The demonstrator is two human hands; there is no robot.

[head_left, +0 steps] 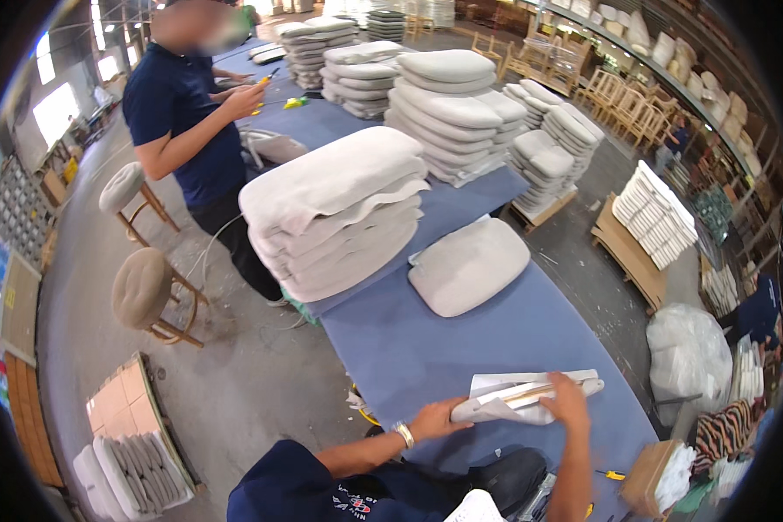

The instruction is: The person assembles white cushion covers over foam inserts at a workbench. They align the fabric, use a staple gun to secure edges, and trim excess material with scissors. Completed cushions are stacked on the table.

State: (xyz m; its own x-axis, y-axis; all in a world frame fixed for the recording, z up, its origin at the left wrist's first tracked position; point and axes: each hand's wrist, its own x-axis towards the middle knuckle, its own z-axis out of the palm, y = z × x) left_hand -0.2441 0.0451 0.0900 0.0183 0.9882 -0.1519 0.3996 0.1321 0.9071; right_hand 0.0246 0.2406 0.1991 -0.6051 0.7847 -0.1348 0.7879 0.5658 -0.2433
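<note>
On the blue-covered table [391,348] in front of me, a light grey seat pad [513,402] is tipped up so that its long edge shows. Loose fabric flaps and a pale strip run along that edge. My left hand [439,419] is closed around the pad's left end. At the other end, my right hand [567,398] grips the pad's right part with bent fingers. Farther back lies a finished-looking grey cushion [470,265], flat on the table. Beyond it to the left rises a stack of grey covered pads [335,213] with loose fabric edges.
More cushion stacks [444,113] stand at the far end. A co-worker [183,122] at the left holds a yellow-handled tool [265,81]. Two stools [143,287] stand on the left floor. A cardboard box [652,474] and a yellow-handled tool [613,475] are near my right side.
</note>
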